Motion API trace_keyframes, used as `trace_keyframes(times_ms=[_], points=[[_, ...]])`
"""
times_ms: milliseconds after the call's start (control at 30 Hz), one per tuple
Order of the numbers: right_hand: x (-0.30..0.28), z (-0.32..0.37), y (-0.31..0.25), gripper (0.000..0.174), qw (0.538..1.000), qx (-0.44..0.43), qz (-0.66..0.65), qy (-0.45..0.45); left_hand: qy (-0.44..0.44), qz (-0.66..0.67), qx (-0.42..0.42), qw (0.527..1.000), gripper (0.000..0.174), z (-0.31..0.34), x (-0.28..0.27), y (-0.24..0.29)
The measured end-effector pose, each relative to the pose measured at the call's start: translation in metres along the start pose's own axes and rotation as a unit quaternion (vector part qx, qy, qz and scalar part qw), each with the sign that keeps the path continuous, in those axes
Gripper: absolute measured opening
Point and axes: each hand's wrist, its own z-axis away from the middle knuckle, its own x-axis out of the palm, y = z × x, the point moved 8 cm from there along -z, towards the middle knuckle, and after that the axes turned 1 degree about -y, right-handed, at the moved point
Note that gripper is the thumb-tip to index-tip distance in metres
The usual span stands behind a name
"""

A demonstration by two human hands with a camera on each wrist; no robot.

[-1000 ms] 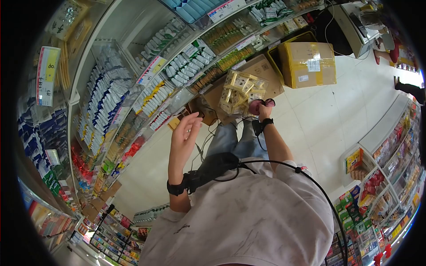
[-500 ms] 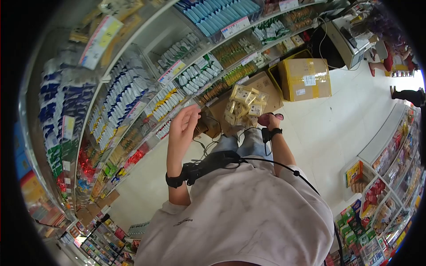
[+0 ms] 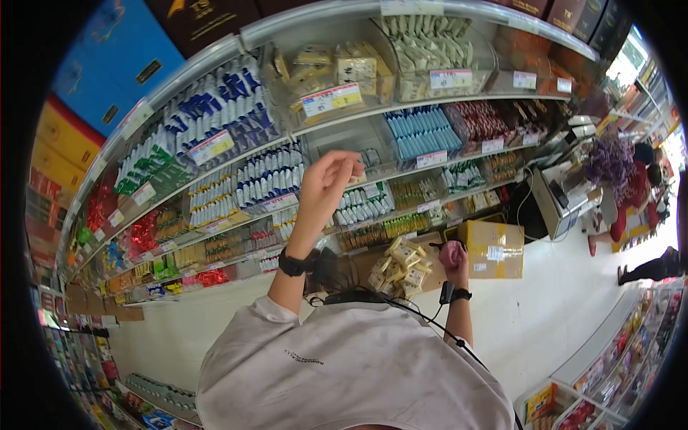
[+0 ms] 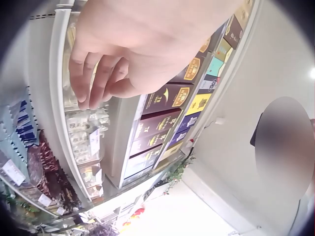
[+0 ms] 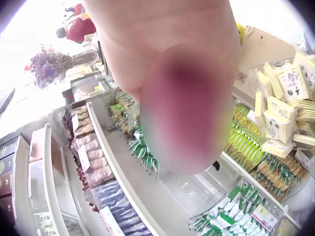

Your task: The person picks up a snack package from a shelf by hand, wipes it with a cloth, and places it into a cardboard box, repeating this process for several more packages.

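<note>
My left hand [image 3: 328, 183] is raised in front of the snack shelves, over a clear plastic bin [image 3: 340, 140] in the head view. Its fingers bend loosely, and the left wrist view shows nothing between them. Lower and to the right, my right hand [image 3: 457, 272] grips a rounded pink thing [image 3: 451, 253] with a dark part at its edge. Its kind I cannot tell; in the right wrist view it is a blurred pink oval below the palm. Left of that hand lies a heap of pale yellow packets [image 3: 403, 266] on cardboard.
Curved shelves carry bins of blue-and-white sachets [image 3: 269, 172], light-blue sachets [image 3: 423, 132] and yellowish packets [image 3: 357, 69]. A taped carton [image 3: 494, 251] stands on the floor [image 3: 537, 315] at the right. Beyond it are a counter [image 3: 559, 201] and other people [image 3: 631, 186].
The head view has tilted up, bringing the upper shelves into sight. The left hand has risen toward the shelves. The right hand has moved right, toward the carton, still holding the pink thing.
</note>
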Motion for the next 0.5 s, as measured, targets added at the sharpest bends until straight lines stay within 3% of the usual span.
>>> trace_keyframes(times_ms=[100, 167, 267, 333, 467, 500], points=[[0.023, -0.003, -0.002, 0.026, 0.998, 0.051, -0.017, -0.035, 0.009, 0.006, 0.065, 0.998, 0.023, -0.031, -0.01, 0.023], [0.05, 0.008, -0.011, 0.026, 0.998, 0.025, 0.013, -0.053, 0.018, -0.016, 0.12, 0.992, 0.023, -0.057, -0.015, 0.039], [0.078, 0.017, -0.015, 0.027, 0.996, 0.01, 0.03, -0.084, 0.046, -0.084, 0.164, 0.982, 0.022, -0.104, -0.021, 0.044], [0.091, 0.021, -0.018, 0.028, 0.995, -0.004, 0.033, -0.098, 0.071, -0.198, 0.176, 0.962, 0.023, -0.134, -0.023, 0.048], [0.112, 0.034, -0.021, 0.032, 0.992, -0.026, 0.022, -0.121, 0.132, -0.384, 0.231, 0.884, 0.033, -0.199, -0.031, 0.032], [0.112, 0.037, -0.022, 0.032, 0.991, -0.028, 0.017, -0.132, 0.131, -0.498, 0.227, 0.827, 0.032, -0.225, -0.038, 0.01]])
